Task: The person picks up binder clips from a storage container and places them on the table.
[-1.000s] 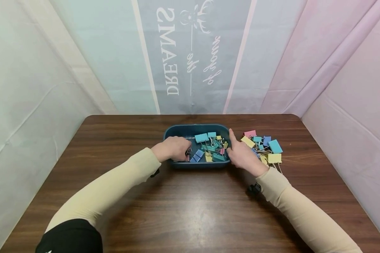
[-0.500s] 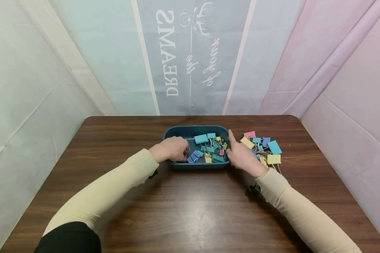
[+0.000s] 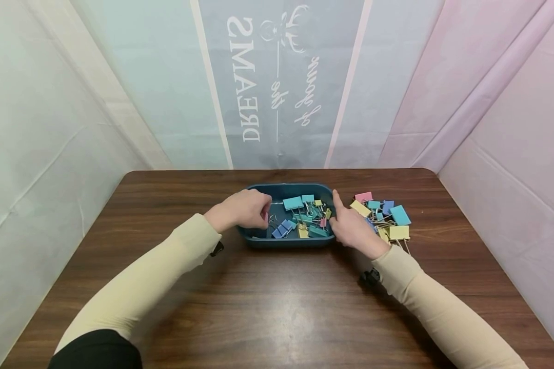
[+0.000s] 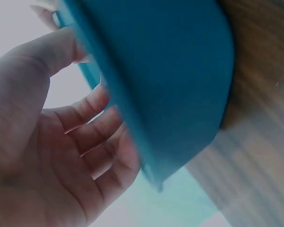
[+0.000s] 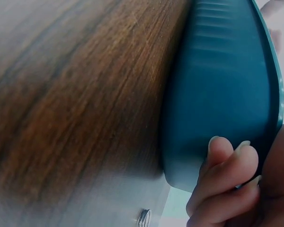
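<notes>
Nearest, at the bottom of the head view, pale sleeves are seen reaching up from both lower corners over a brown wooden tabletop (image 3: 286, 307). Further up, at centre, the near wall of a dark teal tray (image 3: 286, 243) is reached. At its left end the left hand (image 3: 243, 209) is held over the inside, thumb and fingers curled in, a pink clip (image 3: 265, 211) apparently pinched between them; in the left wrist view the fingertips are hidden by the rim. At the tray's right end the right hand (image 3: 353, 226) is placed, index finger laid straight at the rim, the other fingers curled against the outer wall; the thumb's hold cannot be told. Mixed clips are heaped toward the tray's right half, two blue clips (image 3: 287, 224) nearer the left hand. Right of the tray, a loose pile of clips (image 3: 400, 215) is spread. Farthest, a lettered cloth (image 3: 279, 82) is hung. Step judged: one clip being handled apart from the heap while the tray is steadied. A firm pinch, clear of neighbouring wire handles, is judged to be called for next.
</notes>
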### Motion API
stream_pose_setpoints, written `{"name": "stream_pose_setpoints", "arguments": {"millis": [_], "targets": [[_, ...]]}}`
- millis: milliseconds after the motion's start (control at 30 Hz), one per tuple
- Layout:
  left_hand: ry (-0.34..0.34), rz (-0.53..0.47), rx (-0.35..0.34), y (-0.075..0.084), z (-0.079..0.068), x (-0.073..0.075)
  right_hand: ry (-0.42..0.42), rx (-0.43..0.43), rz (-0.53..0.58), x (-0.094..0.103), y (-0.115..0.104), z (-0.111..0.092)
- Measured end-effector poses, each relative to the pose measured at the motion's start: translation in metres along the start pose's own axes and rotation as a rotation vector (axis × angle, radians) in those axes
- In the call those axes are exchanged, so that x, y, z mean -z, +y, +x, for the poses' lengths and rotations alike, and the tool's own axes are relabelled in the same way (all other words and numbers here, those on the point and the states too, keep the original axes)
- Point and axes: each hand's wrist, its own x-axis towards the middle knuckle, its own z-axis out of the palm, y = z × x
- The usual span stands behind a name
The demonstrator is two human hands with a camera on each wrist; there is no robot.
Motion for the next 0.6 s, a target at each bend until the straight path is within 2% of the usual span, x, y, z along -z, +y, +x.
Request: {"name": "stream_pose_setpoints", "arguments": {"millis": [167,333,467,600], "targets": [[0.055,-0.026,0.036,-0.008,-0.011,0.016,0.003,0.001,0.001,-0.001,0.0,0.0],[0.114,-0.006,0.086,-0.031,-0.026,0.028,0.004,-0.013,0.003,-0.002,-0.001,-0.001],[0.141,0.016,0.148,-0.056,-0.038,0.029,0.009,-0.011,-0.004,-0.001,-0.002,-0.001],[0.111,0.036,0.227,-0.08,-0.048,0.022,0.012,-0.01,-0.006,0.0,-0.001,-0.001]]}}
